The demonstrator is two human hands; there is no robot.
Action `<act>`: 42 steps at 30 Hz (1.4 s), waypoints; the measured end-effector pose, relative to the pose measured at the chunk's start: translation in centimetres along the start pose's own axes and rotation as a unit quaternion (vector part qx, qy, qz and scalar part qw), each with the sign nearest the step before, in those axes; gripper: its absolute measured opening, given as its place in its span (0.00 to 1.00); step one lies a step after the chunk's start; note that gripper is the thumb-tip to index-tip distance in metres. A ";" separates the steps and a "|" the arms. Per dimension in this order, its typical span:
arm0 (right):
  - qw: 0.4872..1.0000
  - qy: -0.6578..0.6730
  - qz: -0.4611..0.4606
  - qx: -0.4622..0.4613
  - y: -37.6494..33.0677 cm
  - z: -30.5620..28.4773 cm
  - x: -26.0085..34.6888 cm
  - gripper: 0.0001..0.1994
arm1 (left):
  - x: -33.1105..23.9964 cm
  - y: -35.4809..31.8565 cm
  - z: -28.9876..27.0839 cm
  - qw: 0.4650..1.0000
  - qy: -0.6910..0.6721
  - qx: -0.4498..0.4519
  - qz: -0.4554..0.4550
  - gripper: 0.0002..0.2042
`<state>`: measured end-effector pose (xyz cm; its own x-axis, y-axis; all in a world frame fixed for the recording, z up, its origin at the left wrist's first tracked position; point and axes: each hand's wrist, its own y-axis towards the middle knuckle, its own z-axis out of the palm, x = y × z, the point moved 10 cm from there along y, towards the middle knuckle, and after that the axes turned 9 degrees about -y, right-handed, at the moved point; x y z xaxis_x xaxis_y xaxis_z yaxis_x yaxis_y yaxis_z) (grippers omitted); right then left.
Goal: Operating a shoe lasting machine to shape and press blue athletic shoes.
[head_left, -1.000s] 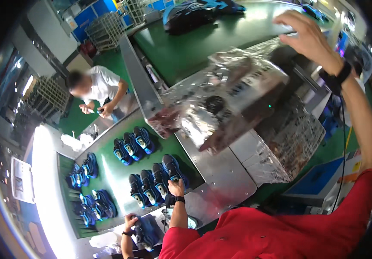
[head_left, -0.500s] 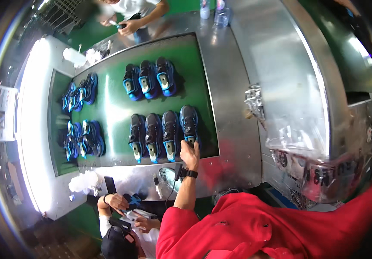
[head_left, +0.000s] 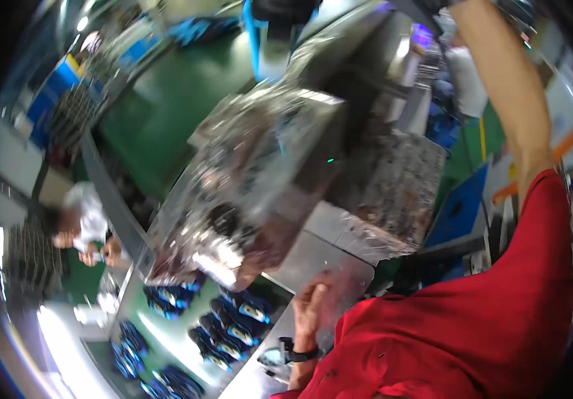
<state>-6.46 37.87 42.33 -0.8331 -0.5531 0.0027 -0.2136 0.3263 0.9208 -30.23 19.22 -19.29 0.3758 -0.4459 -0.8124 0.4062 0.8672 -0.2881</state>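
My left hand (head_left: 309, 302) is over the metal edge of the table, its fingers loosely apart and holding nothing I can see. A black band with a small device sits on that wrist. Close beside it, on the green conveyor belt, stand several black-and-blue shoes (head_left: 235, 327). My right arm (head_left: 509, 86) reaches up and forward; its hand is beyond the top edge, with a black wrist device (head_left: 426, 14) showing. At the top centre is a large dark shoe-like thing (head_left: 273, 46) with bright blue edges, cut off by the frame. What holds it is hidden.
A metal housing wrapped in crinkled clear film (head_left: 233, 193) stands ahead of me. Beyond it lies another stretch of green belt (head_left: 180, 100). A co-worker in white (head_left: 90, 216) is at the left, near more shoes (head_left: 127, 349). Motion blurs much of the view.
The view has swung to the right. My left hand has let go of the shoe it touched and is over bare metal. My right arm has risen, and the large shoe-like thing has appeared at the top.
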 end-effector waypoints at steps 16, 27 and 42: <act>0.760 -0.027 0.635 -0.135 -56.6 -42.7 2.4 0.33 | 12.2 -10.1 46.7 0.797 -0.159 0.472 -0.341 0.26; 0.551 -0.135 0.643 -0.514 -76.7 -61.0 28.4 0.31 | 26.7 -29.3 61.7 0.710 0.170 0.669 -0.142 0.36; 0.291 -0.566 0.557 -0.534 -82.4 -75.7 56.8 0.34 | 64.2 -38.6 86.6 0.640 0.421 0.621 0.164 0.21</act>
<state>2.40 -78.48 -3.84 0.1541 0.2431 0.9577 0.2869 -0.9385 0.1921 50.35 -62.07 -16.41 0.2402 0.4468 -0.8618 0.9663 -0.1951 0.1682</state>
